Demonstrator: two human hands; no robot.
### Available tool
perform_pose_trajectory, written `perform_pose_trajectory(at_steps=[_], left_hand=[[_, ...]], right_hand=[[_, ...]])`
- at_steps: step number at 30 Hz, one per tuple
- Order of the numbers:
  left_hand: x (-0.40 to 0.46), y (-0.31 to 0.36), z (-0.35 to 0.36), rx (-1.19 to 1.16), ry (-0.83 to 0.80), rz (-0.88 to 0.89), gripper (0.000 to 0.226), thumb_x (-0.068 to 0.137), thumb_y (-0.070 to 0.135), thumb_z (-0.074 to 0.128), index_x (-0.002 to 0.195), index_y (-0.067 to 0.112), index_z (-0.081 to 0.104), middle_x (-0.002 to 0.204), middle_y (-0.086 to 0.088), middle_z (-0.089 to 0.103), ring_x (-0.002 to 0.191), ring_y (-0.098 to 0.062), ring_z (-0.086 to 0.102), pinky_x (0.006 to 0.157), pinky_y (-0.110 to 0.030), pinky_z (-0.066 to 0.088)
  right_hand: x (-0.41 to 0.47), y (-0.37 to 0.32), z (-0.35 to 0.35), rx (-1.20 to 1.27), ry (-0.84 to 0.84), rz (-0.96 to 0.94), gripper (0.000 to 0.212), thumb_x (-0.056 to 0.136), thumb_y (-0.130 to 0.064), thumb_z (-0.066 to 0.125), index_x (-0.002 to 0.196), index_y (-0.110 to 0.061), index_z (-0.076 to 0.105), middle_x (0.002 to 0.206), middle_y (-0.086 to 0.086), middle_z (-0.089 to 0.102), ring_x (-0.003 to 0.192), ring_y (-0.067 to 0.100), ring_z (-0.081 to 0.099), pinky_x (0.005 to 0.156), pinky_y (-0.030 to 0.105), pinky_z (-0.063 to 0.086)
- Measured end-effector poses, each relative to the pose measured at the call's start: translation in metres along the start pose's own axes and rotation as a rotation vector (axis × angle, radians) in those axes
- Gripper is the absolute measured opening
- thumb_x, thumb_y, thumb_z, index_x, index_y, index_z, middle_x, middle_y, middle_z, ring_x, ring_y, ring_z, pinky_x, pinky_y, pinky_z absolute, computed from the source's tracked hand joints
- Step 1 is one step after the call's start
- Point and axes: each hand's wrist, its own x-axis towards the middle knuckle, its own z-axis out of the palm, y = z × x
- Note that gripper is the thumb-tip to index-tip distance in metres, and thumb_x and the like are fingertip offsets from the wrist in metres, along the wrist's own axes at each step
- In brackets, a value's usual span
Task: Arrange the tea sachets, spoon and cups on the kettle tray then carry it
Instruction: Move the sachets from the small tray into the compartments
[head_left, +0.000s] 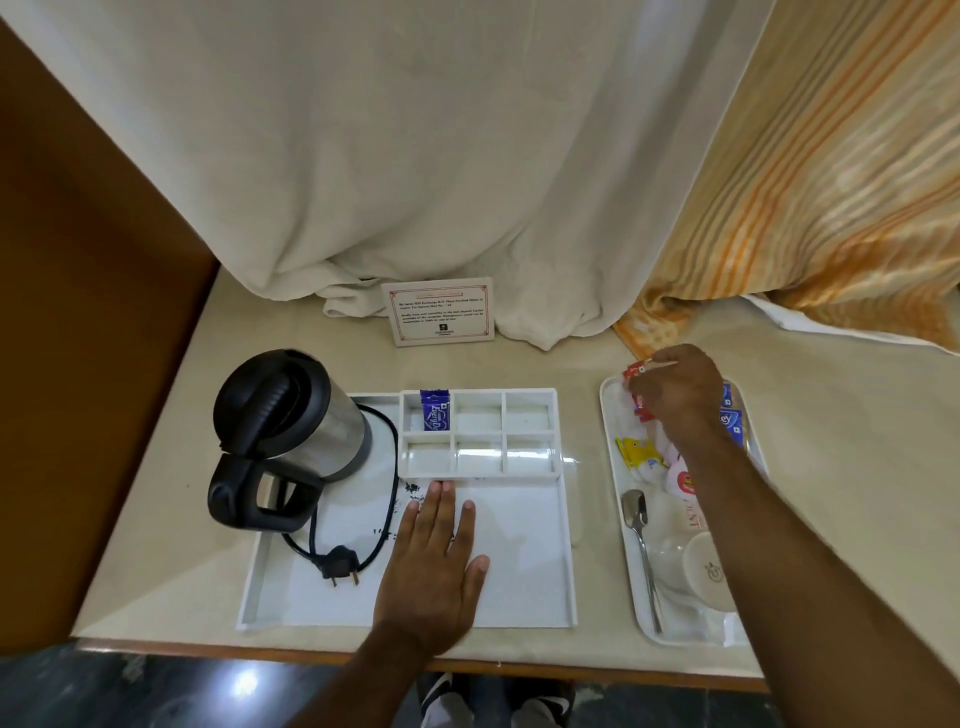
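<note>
The white kettle tray (519, 597) lies in the middle of the counter, with a steel and black kettle (291, 415) on its left. A blue sachet (434, 410) stands in the back-left compartment of its divider. My left hand (436, 566) rests flat and open on the tray floor. To the right, a smaller white tray (631, 618) holds a spoon (641, 540), a cup (706, 571), yellow sachets (636, 452) and blue sachets (731, 421). My right hand (675, 395) is over its far end, pinching red sachets (636, 370).
A white notice card (441, 310) stands at the back against a white curtain (395, 156); a striped orange curtain (810, 208) hangs at the right. The kettle's cord and plug (340, 564) lie on the tray. A wooden panel (78, 364) borders the counter's left.
</note>
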Motion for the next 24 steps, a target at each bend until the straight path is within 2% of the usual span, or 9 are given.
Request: perform_pose_trajectory(at_steps=[3,5,8,11,13,15,18,21,24], left_hand=[[0.0,0.001,0.0,0.0,0.002,0.001,0.067,0.1,0.053,0.013,0.153,0.012,0.013,0.161,-0.016,0.008,0.148,-0.033,0.003,0.114,-0.047,0.009],[0.0,0.001,-0.001,0.0,0.0,0.002,0.067,0.1,0.052,0.013,0.153,0.012,0.014,0.161,-0.016,0.009,0.148,-0.033,0.005,0.114,-0.047,0.009],[-0.001,0.001,-0.001,-0.01,0.006,0.012,0.065,0.1,0.05,0.016,0.152,0.011,0.016,0.16,-0.017,0.009,0.149,-0.033,0.006,0.115,-0.047,0.01],[0.0,0.001,-0.001,-0.022,0.013,0.01,0.065,0.1,0.05,0.018,0.152,0.011,0.017,0.16,-0.017,0.012,0.149,-0.032,0.006,0.115,-0.047,0.009],[-0.001,0.001,-0.001,-0.028,0.012,0.01,0.065,0.1,0.05,0.016,0.152,0.011,0.019,0.16,-0.017,0.014,0.149,-0.032,0.008,0.115,-0.047,0.01],[0.0,0.001,-0.002,-0.022,0.012,0.01,0.066,0.1,0.051,0.015,0.152,0.011,0.019,0.16,-0.017,0.014,0.148,-0.032,0.009,0.114,-0.047,0.01],[0.0,0.001,0.0,-0.01,0.021,0.006,0.067,0.1,0.052,0.014,0.153,0.012,0.016,0.161,-0.016,0.01,0.149,-0.031,0.005,0.114,-0.047,0.009],[0.0,-0.001,0.001,-0.018,0.024,0.006,0.066,0.1,0.052,0.013,0.153,0.013,0.016,0.161,-0.016,0.01,0.149,-0.031,0.004,0.115,-0.047,0.009],[0.0,-0.002,0.005,-0.008,0.032,0.007,0.066,0.1,0.051,0.017,0.153,0.012,0.018,0.161,-0.016,0.012,0.149,-0.031,0.005,0.115,-0.046,0.009]], right_hand=[[-0.015,-0.032,0.003,0.255,-0.13,-0.138,0.031,0.064,-0.012,0.085,0.093,-0.012,0.073,0.077,0.004,0.069,0.059,0.012,0.061,0.048,0.021,0.046],[-0.036,-0.053,0.021,0.368,-0.275,-0.241,0.023,0.067,-0.008,0.083,0.088,-0.007,0.074,0.076,0.006,0.069,0.062,0.012,0.062,0.05,0.021,0.047],[-0.071,-0.069,0.059,0.337,-0.432,-0.302,0.022,0.069,-0.006,0.083,0.089,-0.008,0.074,0.083,0.002,0.073,0.073,0.008,0.069,0.061,0.018,0.056],[-0.089,-0.065,0.094,0.266,-0.5,-0.41,0.019,0.07,-0.007,0.083,0.086,-0.009,0.075,0.077,-0.006,0.069,0.066,-0.009,0.062,0.056,0.007,0.047],[-0.092,-0.057,0.108,0.152,-0.478,-0.478,0.018,0.07,-0.016,0.084,0.085,-0.016,0.074,0.078,-0.008,0.068,0.075,-0.003,0.061,0.063,0.011,0.047],[-0.09,-0.051,0.114,-0.09,-0.383,-0.588,0.021,0.071,-0.031,0.082,0.088,-0.025,0.072,0.089,-0.009,0.069,0.094,0.012,0.055,0.078,0.031,0.044],[-0.085,-0.044,0.11,-0.354,-0.286,-0.673,0.045,0.069,-0.045,0.078,0.11,-0.028,0.065,0.117,-0.003,0.064,0.112,0.023,0.046,0.088,0.039,0.034],[-0.075,-0.043,0.085,-0.271,-0.235,-0.71,0.057,0.07,-0.041,0.079,0.121,-0.023,0.06,0.123,0.005,0.057,0.115,0.026,0.045,0.094,0.038,0.035],[-0.043,-0.034,0.035,-0.262,-0.114,-0.793,0.044,0.074,-0.024,0.076,0.115,-0.014,0.065,0.116,0.013,0.061,0.111,0.032,0.05,0.095,0.037,0.037]])
